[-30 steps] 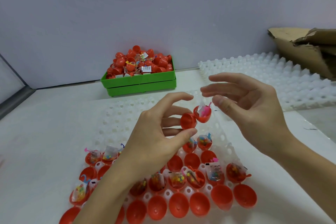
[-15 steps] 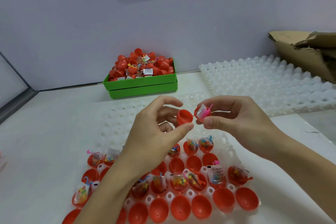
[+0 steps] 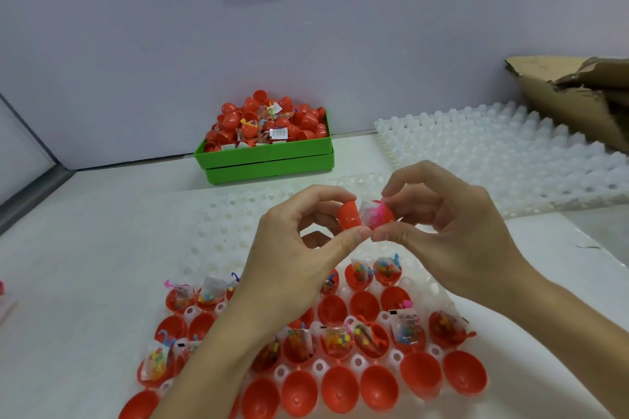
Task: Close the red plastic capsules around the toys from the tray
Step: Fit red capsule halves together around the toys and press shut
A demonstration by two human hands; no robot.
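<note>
Small packing/assembly workshop: white bench point(image 3: 85, 248) w/ white plastic moulded trays point(image 3: 510, 160), green plastic bin point(image 3: 265, 155) heaped w/ red plastic capsules point(image 3: 269, 119), torn brown cardboard box point(image 3: 571, 92).

White table point(image 3: 102, 248) against a wall.
Holding two white trays point(image 3: 218, 235), a green bin point(image 3: 265, 153) of red capsules, torn cardboard point(image 3: 571, 92).

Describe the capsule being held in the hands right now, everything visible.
The red capsule is glossy plastic, in two halves not yet closed. The left hand pinches the empty cap half between thumb and forefinger. The right hand pinches the other half, which holds a toy in a clear packet with pink parts sticking out. The halves meet at their rims, side by side, above the white tray. The two thumb tips touch below it.
</note>
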